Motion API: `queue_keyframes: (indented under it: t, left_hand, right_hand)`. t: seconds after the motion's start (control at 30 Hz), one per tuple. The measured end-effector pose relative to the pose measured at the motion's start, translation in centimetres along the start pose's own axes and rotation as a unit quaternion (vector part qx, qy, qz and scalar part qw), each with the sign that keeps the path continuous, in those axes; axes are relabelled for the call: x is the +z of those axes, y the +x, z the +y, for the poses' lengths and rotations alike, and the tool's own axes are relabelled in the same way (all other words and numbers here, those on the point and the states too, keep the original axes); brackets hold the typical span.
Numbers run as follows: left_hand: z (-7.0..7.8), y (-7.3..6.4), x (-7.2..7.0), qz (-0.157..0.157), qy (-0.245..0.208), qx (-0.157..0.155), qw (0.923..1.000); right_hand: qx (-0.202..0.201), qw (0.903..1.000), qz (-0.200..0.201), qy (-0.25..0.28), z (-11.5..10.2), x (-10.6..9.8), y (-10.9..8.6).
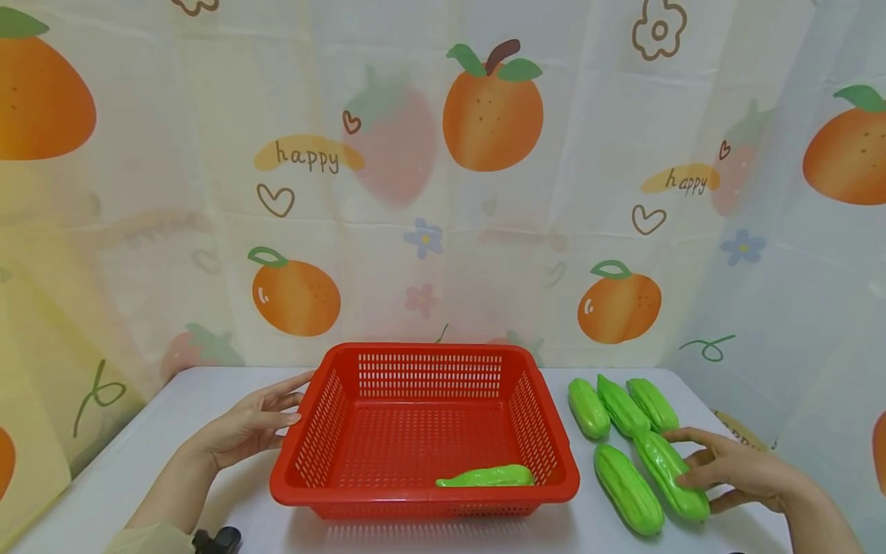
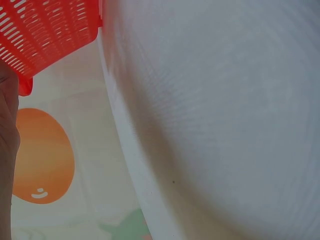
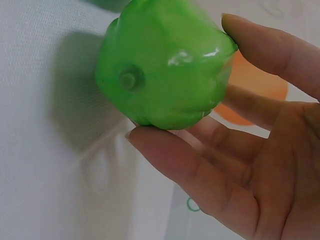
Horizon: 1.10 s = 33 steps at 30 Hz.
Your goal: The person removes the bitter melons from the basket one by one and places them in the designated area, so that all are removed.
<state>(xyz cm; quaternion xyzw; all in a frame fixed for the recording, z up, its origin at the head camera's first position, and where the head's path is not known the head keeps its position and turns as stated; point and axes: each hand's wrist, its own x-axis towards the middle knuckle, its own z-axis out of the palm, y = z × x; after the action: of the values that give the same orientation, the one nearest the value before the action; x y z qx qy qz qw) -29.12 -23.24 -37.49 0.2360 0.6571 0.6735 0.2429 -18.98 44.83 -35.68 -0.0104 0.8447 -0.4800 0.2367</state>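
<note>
My right hand (image 1: pixel 734 465) pinches a light-green, ribbed gourd (image 1: pixel 670 475) at the right of the table. In the right wrist view the thumb and fingertips press against opposite sides of the gourd (image 3: pixel 165 65), its round stub facing the camera. Whether it is off the table, I cannot tell. My left hand (image 1: pixel 252 423) touches the left side of a red plastic basket (image 1: pixel 424 495), fingers fairly straight along the rim. Inside the basket, against the near wall, lies one green gourd (image 1: pixel 487 477), partly hidden by the rim. At the left wrist view's edge, only part of that hand shows.
Several more green gourds lie right of the basket: one near gourd (image 1: pixel 628 490) and a group further back, including a plump gourd (image 1: pixel 588 408). The white table (image 1: pixel 228 385) ends at a fruit-printed curtain (image 1: pixel 443 254). A small black object (image 1: pixel 218 540) is beside the left wrist.
</note>
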Motion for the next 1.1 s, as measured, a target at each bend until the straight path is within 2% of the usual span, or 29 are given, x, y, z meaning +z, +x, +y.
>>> queue_keyframes:
  t: [0.23, 0.57, 1.1]
  left_hand:
    - [0.06, -0.01, 0.09, 0.001, -0.003, -0.003, 1.0000]
    - [0.13, -0.02, 0.14, 0.002, -0.003, -0.004, 1.0000]
    - [-0.02, 0.07, -0.11, -0.003, 0.002, 0.000, 1.0000]
  right_hand:
    - [0.027, 0.9996, 0.006, 0.001, 0.24, 0.21, 0.23]
    - [0.032, 0.9995, -0.001, -0.004, 0.51, 0.16, 0.40]
    - [0.039, 0.9991, 0.012, -0.012, 0.34, 0.42, 0.31]
